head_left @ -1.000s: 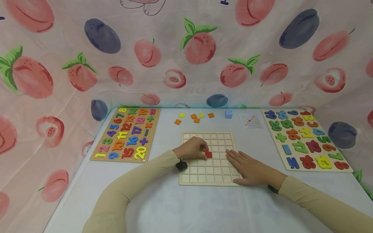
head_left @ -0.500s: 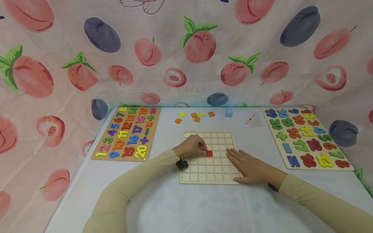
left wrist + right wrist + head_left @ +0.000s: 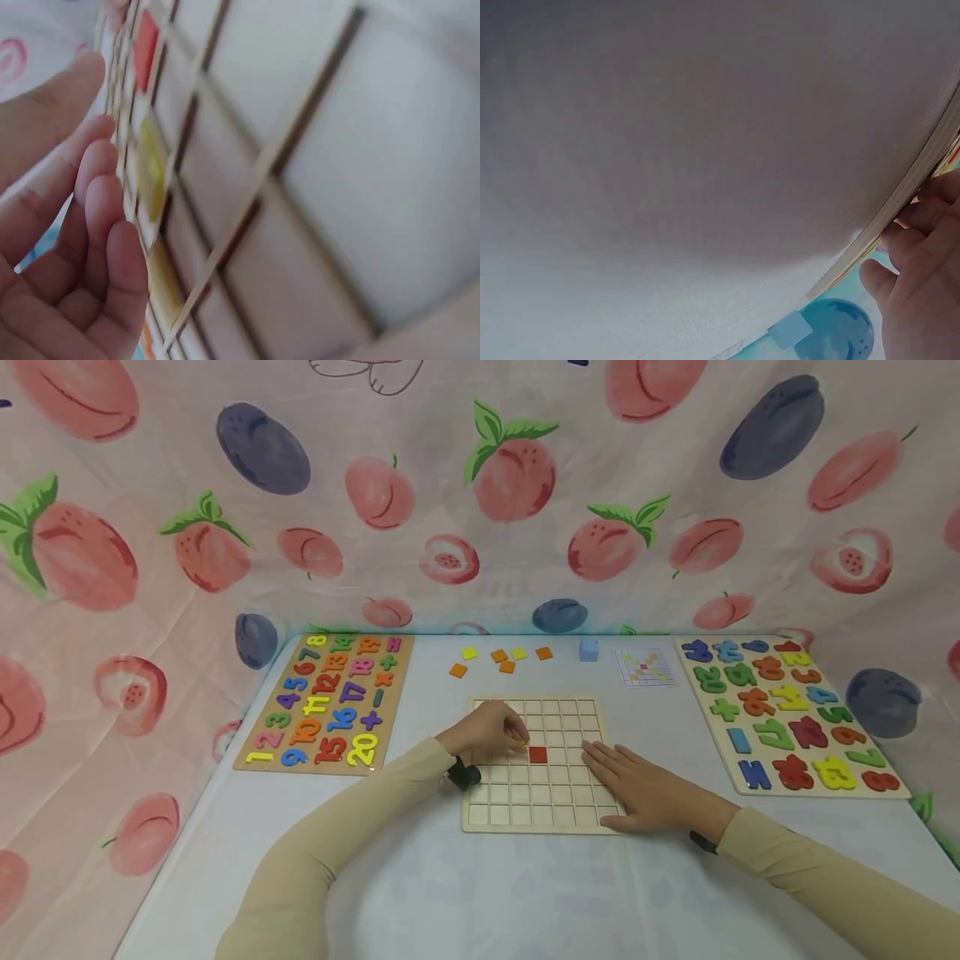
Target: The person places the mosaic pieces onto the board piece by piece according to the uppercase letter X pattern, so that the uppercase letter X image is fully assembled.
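left hand (image 3: 491, 728) is pinching a yellow tile (image 3: 152, 171) into the grid board (image 3: 537, 821) beside the seated red tile (image 3: 537, 755), right hand (image 3: 643, 789) is lying flat steadying it, six loose tiles (image 3: 499, 657) are waiting.

My left hand (image 3: 491, 729) and right hand (image 3: 637, 789) cover the grid board's (image 3: 536, 806) flanks. Open table (image 3: 480, 885) at six o'clock; loose tiles (image 3: 498, 662) crowd twelve, number boards (image 3: 322, 706) block nine and three.

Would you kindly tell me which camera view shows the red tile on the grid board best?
The head view: the red tile sits whole in a cell of the grid board, beside the left hand. The left wrist view shows only a blurred red sliver at a steep angle; the right wrist view shows none.
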Demonstrator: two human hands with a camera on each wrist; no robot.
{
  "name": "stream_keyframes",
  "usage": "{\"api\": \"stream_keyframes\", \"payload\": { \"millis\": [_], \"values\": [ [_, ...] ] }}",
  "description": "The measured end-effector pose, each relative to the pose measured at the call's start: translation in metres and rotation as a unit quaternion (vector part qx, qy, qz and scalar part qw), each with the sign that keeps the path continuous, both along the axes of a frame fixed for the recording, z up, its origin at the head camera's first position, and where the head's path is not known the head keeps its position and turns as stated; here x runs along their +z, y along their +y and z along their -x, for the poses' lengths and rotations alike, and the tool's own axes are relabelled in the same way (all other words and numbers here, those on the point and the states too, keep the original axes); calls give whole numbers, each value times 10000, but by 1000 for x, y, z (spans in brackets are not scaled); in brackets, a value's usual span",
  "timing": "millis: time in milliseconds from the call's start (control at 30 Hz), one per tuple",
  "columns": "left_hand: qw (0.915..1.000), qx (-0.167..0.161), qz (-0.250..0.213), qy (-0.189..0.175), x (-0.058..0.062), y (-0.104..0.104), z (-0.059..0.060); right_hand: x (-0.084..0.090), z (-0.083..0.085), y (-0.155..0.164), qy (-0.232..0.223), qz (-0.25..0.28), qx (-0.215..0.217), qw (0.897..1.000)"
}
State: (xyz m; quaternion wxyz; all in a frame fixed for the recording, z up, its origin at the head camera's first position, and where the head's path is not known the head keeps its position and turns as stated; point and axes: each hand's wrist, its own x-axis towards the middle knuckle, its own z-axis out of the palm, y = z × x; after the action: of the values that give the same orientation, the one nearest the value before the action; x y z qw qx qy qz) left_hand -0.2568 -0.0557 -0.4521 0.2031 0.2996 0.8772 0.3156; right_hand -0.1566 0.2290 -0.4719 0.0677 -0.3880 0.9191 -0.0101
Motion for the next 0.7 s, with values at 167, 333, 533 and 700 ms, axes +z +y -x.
{"api": "stream_keyframes", "payload": {
  "millis": [167,333,533,700],
  "values": [
    [9996,-82,-252,-88,7,-12,13,1,1,0,-211,-151,-60,9996],
    [9986,-98,-510,-130,15,-22,25,0,1,1,-138,-60,-39,9999],
    [9969,-62,-728,-282,24,-30,36,0,0,-1,73,53,26,10000],
    [9950,75,-931,-365,32,-37,47,0,0,-1,-37,16,-46,10000]
  ]
}}
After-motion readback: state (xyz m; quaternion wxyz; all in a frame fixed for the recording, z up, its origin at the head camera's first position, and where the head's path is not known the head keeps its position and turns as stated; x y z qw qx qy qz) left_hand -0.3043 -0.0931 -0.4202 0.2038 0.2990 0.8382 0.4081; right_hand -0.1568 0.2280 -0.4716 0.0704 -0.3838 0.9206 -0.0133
